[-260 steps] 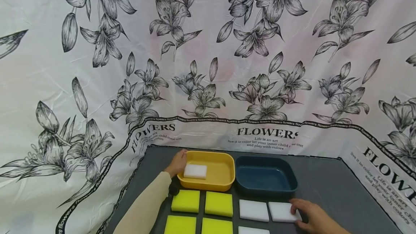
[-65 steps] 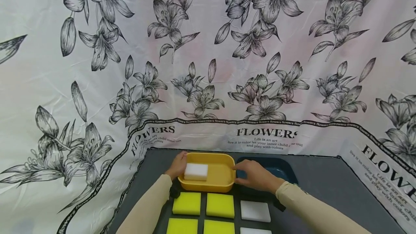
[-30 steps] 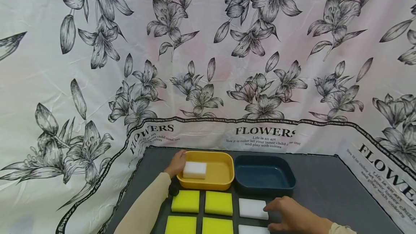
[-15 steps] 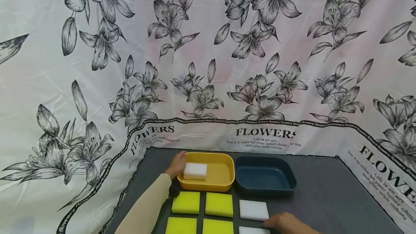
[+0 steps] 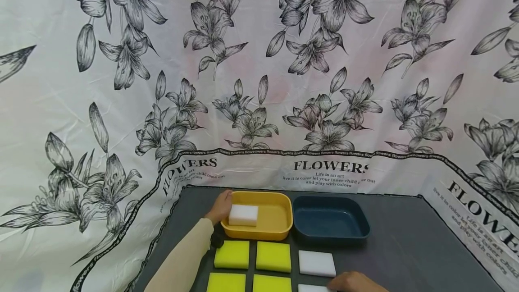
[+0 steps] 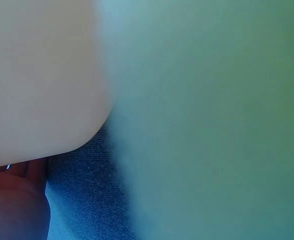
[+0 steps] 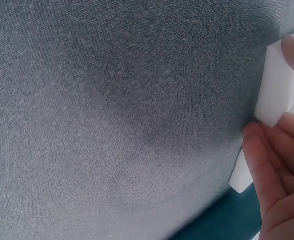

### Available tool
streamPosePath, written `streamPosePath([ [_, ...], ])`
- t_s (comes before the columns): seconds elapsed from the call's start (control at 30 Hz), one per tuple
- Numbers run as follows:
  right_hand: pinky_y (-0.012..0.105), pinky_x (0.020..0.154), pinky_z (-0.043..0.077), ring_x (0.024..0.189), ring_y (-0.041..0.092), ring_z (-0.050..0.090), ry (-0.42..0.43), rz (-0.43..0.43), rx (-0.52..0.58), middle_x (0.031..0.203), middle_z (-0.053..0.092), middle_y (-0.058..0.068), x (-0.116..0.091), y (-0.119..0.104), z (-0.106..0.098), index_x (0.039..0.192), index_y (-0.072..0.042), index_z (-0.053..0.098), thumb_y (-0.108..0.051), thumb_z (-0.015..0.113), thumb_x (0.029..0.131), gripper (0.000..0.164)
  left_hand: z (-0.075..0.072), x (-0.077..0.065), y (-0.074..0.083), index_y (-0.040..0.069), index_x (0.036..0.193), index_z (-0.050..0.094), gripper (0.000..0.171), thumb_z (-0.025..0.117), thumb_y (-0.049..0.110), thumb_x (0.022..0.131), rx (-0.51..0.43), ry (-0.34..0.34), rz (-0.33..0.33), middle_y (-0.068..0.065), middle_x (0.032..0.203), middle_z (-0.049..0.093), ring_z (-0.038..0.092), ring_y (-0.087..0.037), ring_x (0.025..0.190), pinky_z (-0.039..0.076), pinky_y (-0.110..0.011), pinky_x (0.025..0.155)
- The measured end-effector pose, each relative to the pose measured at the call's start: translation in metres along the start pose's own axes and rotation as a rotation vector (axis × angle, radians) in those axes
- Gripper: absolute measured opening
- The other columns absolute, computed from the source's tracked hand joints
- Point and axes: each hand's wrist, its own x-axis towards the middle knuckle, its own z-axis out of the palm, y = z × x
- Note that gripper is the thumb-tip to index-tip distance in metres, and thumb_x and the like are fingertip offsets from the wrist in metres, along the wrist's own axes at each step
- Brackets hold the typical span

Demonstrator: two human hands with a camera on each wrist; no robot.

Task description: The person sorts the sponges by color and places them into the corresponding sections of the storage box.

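Note:
My left hand (image 5: 220, 207) grips the left wall of a yellow rectangular tub (image 5: 279, 215). In the left wrist view only part of that hand (image 6: 16, 207) shows, below a large pale blurred surface. Inside the tub's left side lies a white sponge block (image 5: 243, 215). At the bottom edge of the head view, my right hand (image 5: 354, 281) is at the right end of a front white sponge block (image 5: 313, 288). The right wrist view shows the thumb and fingers pinching this block (image 7: 277, 82) by its edges. Another white block (image 5: 317, 263) lies just behind it.
A dark blue tub (image 5: 330, 222) stands right beside the yellow one. Several yellow sponge blocks (image 5: 232, 254) lie in rows in front, left of the white ones. A flower-printed curtain (image 5: 259, 102) closes off the back of the grey tabletop (image 5: 405, 229).
The right rear white block has left its place. My right hand went to the yellow tub, then returned to the front white block. My left hand stayed on the tub.

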Motion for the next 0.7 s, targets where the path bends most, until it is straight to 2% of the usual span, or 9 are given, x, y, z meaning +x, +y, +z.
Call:
streamPosePath([
  [0.1,0.02,0.07,0.056,0.093,-0.009,0.065,-0.022,0.043,0.012,0.104,0.079,-0.012,0.0,-0.001,0.001,0.112,-0.009,0.081,-0.018,0.076,0.102,0.015,-0.002,-0.013,0.014,0.006,0.144,0.061,0.053,0.03,0.043,0.121,0.016,0.002,0.023,-0.018,0.133,0.067,0.066,-0.033,0.118,0.055,-0.056,0.099],
  [0.13,0.02,0.07,0.056,0.092,-0.009,0.065,-0.026,0.052,0.015,0.103,0.079,-0.013,0.0,-0.001,0.001,0.112,-0.009,0.082,-0.019,0.076,0.102,0.015,-0.004,-0.021,0.025,0.004,0.144,0.06,0.054,0.03,0.042,0.121,0.024,0.003,0.033,-0.02,0.134,0.067,0.066,-0.035,0.12,0.055,-0.057,0.101],
  [0.23,0.019,0.069,0.055,0.091,-0.01,0.064,-0.026,0.036,0.002,0.102,0.079,-0.013,0.001,-0.001,0.0,0.112,-0.009,0.082,-0.018,0.076,0.102,0.014,-0.009,-0.043,0.055,-0.003,0.144,0.058,0.051,0.031,0.033,0.121,0.025,0.003,0.048,-0.026,0.135,0.065,0.064,-0.042,0.123,0.052,-0.061,0.105],
  [0.3,0.018,0.069,0.055,0.091,-0.009,0.065,-0.027,0.015,-0.003,0.102,0.079,-0.011,0.002,-0.001,-0.001,0.112,-0.008,0.081,-0.018,0.076,0.102,0.015,-0.01,-0.049,0.063,-0.004,0.143,0.058,0.05,0.031,0.032,0.121,0.029,0.003,0.056,-0.027,0.134,0.065,0.065,-0.043,0.122,0.053,-0.061,0.104],
  [0.33,0.018,0.07,0.056,0.091,-0.009,0.065,-0.028,0.012,-0.004,0.103,0.079,-0.01,0.003,-0.002,-0.003,0.113,-0.008,0.081,-0.018,0.075,0.103,0.016,-0.01,-0.048,0.062,-0.004,0.144,0.058,0.05,0.031,0.033,0.121,0.02,0.001,0.058,-0.027,0.134,0.065,0.065,-0.042,0.122,0.053,-0.061,0.104],
  [0.4,0.018,0.071,0.057,0.093,-0.009,0.065,-0.045,0.033,0.013,0.106,0.08,-0.009,0.003,-0.004,-0.008,0.116,-0.006,0.081,-0.021,0.075,0.105,0.02,-0.007,-0.037,0.045,0.0,0.145,0.058,0.053,0.031,0.039,0.121,0.021,-0.006,0.051,-0.023,0.134,0.066,0.066,-0.038,0.119,0.055,-0.058,0.101],
  [0.53,0.022,0.076,0.06,0.094,-0.007,0.063,-0.066,0.167,0.04,0.116,0.08,-0.007,0.004,-0.015,-0.03,0.127,-0.008,0.079,-0.04,0.077,0.104,0.04,-0.001,-0.008,0.008,0.003,0.147,0.058,0.057,0.029,0.046,0.121,0.034,-0.018,0.047,-0.02,0.135,0.067,0.067,-0.033,0.117,0.057,-0.057,0.097],
  [0.6,0.026,0.08,0.063,0.098,-0.004,0.065,-0.06,0.233,0.045,0.122,0.079,-0.006,0.006,-0.021,-0.044,0.132,-0.011,0.078,-0.048,0.08,0.1,0.048,0.001,-0.001,0.002,0.004,0.147,0.058,0.053,0.031,0.041,0.121,0.022,-0.012,0.023,-0.019,0.135,0.067,0.067,-0.033,0.118,0.056,-0.059,0.099],
  [0.7,0.028,0.081,0.064,0.104,-0.001,0.067,-0.018,0.25,0.016,0.126,0.078,-0.005,0.011,-0.026,-0.063,0.134,-0.014,0.077,-0.05,0.082,0.098,0.051,0.001,0.005,-0.002,0.004,0.148,0.058,0.047,0.033,0.034,0.121,0.016,-0.005,0.008,-0.019,0.138,0.067,0.067,-0.035,0.122,0.054,-0.062,0.104],
])
